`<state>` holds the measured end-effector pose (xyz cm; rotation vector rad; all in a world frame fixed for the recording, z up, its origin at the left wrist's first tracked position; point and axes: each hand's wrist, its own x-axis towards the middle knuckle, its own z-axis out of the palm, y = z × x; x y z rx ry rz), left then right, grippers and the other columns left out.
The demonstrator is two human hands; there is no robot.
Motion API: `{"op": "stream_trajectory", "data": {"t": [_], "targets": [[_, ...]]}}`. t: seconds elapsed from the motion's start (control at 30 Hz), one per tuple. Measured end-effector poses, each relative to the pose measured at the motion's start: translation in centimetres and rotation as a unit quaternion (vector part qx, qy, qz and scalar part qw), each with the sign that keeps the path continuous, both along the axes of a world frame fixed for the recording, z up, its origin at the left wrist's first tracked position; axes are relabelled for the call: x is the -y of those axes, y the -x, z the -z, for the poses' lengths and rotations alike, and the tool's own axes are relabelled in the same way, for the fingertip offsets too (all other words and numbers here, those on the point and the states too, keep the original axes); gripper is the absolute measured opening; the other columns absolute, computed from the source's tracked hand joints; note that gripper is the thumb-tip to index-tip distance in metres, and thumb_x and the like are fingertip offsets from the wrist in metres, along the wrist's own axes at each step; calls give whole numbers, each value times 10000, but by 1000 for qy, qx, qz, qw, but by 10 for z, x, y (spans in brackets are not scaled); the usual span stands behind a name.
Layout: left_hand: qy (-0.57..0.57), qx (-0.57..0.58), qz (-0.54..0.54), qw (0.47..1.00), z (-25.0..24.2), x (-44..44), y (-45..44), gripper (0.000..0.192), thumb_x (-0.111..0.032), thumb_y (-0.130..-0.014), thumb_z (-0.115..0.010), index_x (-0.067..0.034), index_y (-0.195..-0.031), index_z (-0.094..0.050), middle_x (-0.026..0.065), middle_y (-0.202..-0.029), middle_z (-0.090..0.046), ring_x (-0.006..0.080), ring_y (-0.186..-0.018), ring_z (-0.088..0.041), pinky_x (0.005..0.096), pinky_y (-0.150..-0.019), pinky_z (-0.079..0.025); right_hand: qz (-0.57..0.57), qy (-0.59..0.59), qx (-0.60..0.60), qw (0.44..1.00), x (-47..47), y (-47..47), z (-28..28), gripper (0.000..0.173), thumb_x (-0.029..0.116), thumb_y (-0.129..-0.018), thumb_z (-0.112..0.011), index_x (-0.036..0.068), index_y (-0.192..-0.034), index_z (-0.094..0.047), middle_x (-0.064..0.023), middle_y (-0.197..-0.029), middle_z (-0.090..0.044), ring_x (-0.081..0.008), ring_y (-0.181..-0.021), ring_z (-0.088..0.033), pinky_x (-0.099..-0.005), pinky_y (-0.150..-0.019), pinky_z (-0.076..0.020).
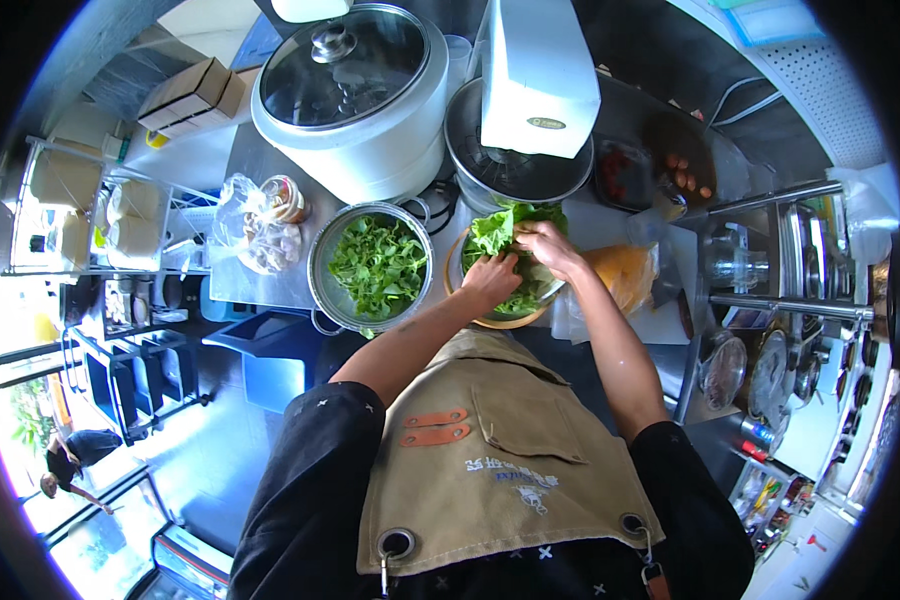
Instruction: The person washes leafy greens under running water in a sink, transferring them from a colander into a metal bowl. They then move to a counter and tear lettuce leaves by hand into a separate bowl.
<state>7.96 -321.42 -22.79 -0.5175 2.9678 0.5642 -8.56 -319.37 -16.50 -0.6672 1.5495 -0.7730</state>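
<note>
Right in front of my apron sits a round container with a yellow-brown rim (511,323), filled with leafy greens (521,301). Over it, my right hand (546,246) grips a frilly green lettuce leaf (493,231). My left hand (493,280) is just lower and to the left, its fingers bent into the same lettuce; the fingertips are partly hidden among the leaves. Left of this container stands a metal colander-like pot (319,279) with loop handles, holding loose small-leaved greens (379,266). Neither hand touches that pot.
Behind stand a large white cooker with a glass lid (360,157) and a white mixer (540,82) over its metal bowl (469,176). Plastic bags (259,244) and a jar (285,199) lie left. An orange-filled bag (622,274) rests on a white board (667,322) at right. A person (67,457) stands far left.
</note>
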Motion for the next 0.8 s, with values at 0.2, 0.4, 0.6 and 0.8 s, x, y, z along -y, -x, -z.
{"op": "stream_trajectory", "data": {"t": [0.2,0.4,0.6,0.8], "targets": [[12,86,-12,996,-51,-21,8,311,-147,-862,-619,-67,-1158,-670,254,-1317,-509,359,-1228,-538,435,-927,-523,4,-44,-20,999,-5,-3,-11,330,119,-984,-541,-33,-1268,-612,-102,-1190,-690,-190,-1113,-646,-310,-885,-500],[-21,19,-24,999,-96,-22,0,331,-109,-888,-596,-29,-1208,-564,167,-948,-710,347,-865,-721,438,-771,-567,-9,23,-35,999,-21,-1,-16,353,119,-1002,-533,-33,-1316,-582,-140,-1267,-673,-206,-1156,-647,-318,-886,-527],[-71,-161,-108,978,-57,-22,-21,86,-84,-858,-619,-49,-936,-633,113,-842,-672,299,-869,-699,419,-740,-574,98,188,-95,973,-46,-19,-8,264,100,-1008,-592,-56,-1220,-614,-144,-1112,-722,-165,-987,-699,-279,-827,-553],[-98,-301,-113,942,-40,-25,-36,140,-80,-826,-649,-35,-959,-652,153,-835,-653,335,-827,-654,444,-747,-533,134,280,-243,919,-62,-44,17,151,94,-979,-640,-15,-1080,-669,-124,-967,-728,-167,-845,-706,-277,-764,-545]]}}
